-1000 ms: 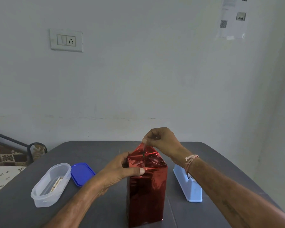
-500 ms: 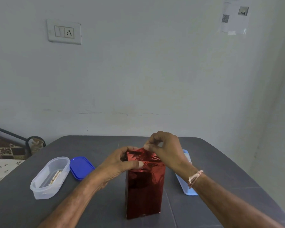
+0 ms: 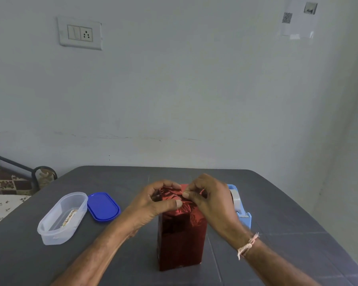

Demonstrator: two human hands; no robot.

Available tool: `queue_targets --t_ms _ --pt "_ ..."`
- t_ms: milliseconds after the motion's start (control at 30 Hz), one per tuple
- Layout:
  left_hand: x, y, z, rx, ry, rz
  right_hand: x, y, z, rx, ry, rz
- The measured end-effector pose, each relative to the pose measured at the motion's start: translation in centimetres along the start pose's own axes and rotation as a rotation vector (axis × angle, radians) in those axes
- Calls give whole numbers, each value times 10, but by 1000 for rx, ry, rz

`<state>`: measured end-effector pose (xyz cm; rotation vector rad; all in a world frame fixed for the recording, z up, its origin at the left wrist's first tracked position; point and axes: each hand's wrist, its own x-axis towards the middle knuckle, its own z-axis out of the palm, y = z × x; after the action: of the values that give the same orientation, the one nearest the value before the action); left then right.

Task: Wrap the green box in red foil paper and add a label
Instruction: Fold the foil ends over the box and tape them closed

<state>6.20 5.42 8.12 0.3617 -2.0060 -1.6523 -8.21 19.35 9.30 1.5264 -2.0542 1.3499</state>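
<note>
On our grey table (image 3: 287, 223), left to right: clear tub (image 3: 50, 230) holding a printed slip (image 3: 69, 218); blue lid (image 3: 103, 206) just beside it; our left hand (image 3: 153, 205) and right hand (image 3: 210, 200) — both pinching the crumpled red foil (image 3: 172, 196) atop the upright wrapped box (image 3: 181, 240), mid-table; blue tape dispenser (image 3: 239, 205) behind the right hand.

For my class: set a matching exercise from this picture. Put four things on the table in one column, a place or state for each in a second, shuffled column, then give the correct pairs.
Things
1. red foil-wrapped box
2. blue lid
3. clear plastic container
4. light blue tape dispenser

Places or states
A. open, with a label lying inside
B. upright, its crumpled top held by the left hand and the right hand
C. lying flat beside the container, not on it
D. right of the box, partly behind the right hand

Pairs: 1-B, 2-C, 3-A, 4-D
</note>
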Motion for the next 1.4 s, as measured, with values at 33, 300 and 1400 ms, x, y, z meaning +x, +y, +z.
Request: queue_targets --t_ms 33,300,1400 --pt "0 -1 0 -1 6 3 0 0 -1 -1 -7 1" --pt "1 -4 2 -23 27 44 4 1 -10 27 -122 -1" --pt "6 -17 2 465 162 433 1 27 -21 -45 -168 -137"
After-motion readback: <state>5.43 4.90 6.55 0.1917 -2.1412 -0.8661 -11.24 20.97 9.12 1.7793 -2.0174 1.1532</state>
